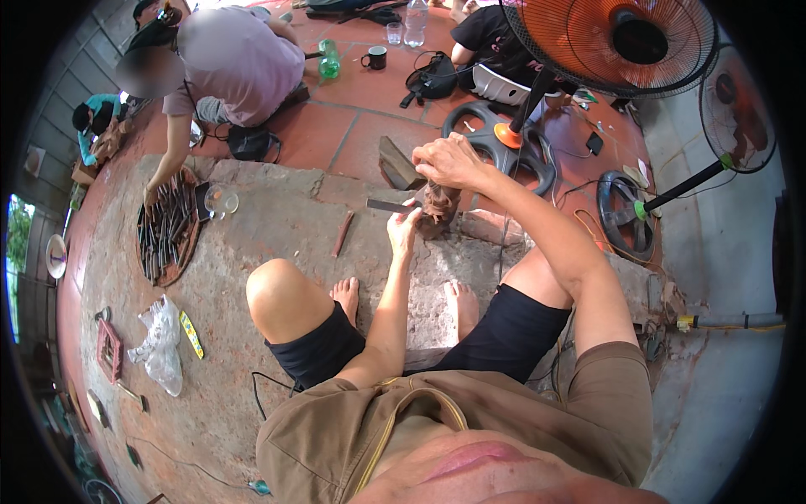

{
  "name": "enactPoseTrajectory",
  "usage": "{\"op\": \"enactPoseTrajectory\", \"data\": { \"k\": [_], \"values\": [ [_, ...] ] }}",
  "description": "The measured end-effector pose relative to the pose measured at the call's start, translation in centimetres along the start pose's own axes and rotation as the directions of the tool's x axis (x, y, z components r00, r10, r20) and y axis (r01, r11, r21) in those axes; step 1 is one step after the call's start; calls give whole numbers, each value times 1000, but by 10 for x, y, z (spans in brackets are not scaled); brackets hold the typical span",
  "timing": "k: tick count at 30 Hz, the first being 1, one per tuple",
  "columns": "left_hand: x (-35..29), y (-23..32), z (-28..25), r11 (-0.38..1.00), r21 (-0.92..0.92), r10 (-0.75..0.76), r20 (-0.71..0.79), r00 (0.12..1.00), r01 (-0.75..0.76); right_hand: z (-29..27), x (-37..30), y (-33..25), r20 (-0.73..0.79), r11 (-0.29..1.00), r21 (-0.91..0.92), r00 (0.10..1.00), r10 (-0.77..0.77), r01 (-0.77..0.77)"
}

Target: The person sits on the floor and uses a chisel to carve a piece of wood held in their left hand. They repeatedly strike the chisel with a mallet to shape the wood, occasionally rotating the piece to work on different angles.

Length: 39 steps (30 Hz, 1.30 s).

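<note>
In my left hand is a dark flat strip, pinched between the fingers and pointing left. Its inner end lies close against a rough brown wooden-looking block that stands on the ground. Over the top of that block my right hand is closed with the fingers curled; what it grips is hidden under them. Just beyond the strip leans a grey-brown angular piece. A narrow reddish-brown strip lies on the stone slab to the left of my hands.
A round basket of dark rods sits at left, with another person's hand in it. Two standing fans are at far right, cables around their bases. A black mug, green bottle and plastic bag lie about.
</note>
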<state>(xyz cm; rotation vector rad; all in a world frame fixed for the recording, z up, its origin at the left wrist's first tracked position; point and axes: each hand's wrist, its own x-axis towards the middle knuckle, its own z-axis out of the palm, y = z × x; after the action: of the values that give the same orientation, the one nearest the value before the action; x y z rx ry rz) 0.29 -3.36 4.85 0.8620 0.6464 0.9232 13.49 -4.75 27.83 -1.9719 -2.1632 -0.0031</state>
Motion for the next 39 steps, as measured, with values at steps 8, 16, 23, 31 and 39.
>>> {"op": "enactPoseTrajectory", "data": {
  "k": [8, 16, 23, 31, 39],
  "values": [
    [0, 0, -3, 999, 27, -32, 14, 999, 31, 2, 1, -1, 6, 1000, -18, 1000, -1, 1],
    [-1, 4, 1, 1000, 18, -17, 15, 1000, 17, 0, 0, 1, 41, 999, -27, 999, 19, -18],
    [-3, 4, 2, 997, 48, -55, 11, 998, 55, -3, -3, 1, -32, 1000, -5, 999, -26, 26],
    [1, -5, -7, 1000, 8, -17, -9, 1000, 17, -16, 5, -6, -75, 908, 386, 975, 210, -166],
    [-3, 4, 2, 1000, 21, -3, 3, 1000, 3, -8, -2, 22, -30, 854, 468, 962, 272, -227]
  ]
}}
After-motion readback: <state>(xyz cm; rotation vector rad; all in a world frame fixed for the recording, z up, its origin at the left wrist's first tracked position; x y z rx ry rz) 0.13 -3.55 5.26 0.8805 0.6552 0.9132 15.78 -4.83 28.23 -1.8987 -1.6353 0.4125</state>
